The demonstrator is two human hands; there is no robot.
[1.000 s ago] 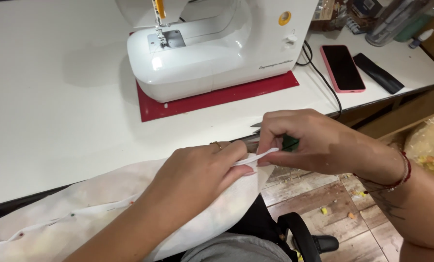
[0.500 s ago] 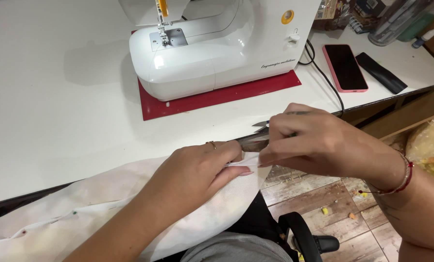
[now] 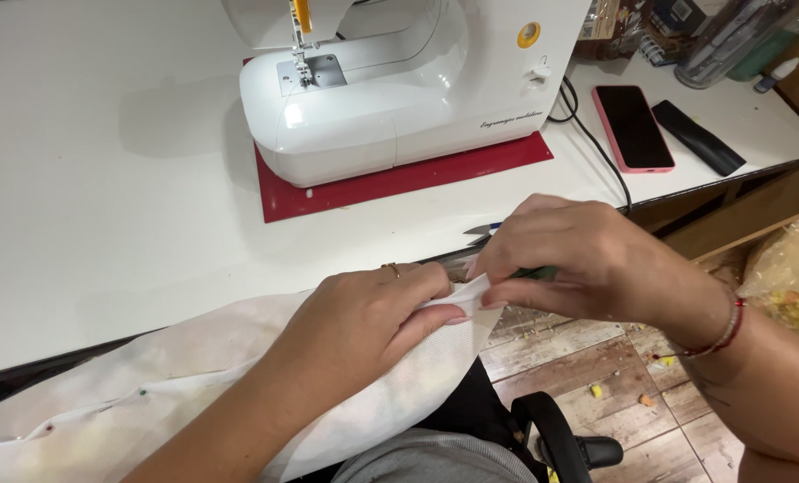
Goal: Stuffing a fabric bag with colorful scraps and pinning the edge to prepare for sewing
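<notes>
White table spans ten to two o'clock; worn wooden floor at five o'clock, evenly lit

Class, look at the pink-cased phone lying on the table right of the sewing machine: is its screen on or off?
Off. The phone lies flat and face up on the white table, and its screen is plain black, with nothing lit.

The right hand covered nearly all of the small scissors; only the blade tips and a sliver of green handle showed, so the grip on them could not be made out. The left hand hid the cloth's folded edge beneath its palm. The sewing machine's top was cut off by the upper edge, as were the containers at the bench's far corner. The cloth ran out past the lower left edge.
</notes>
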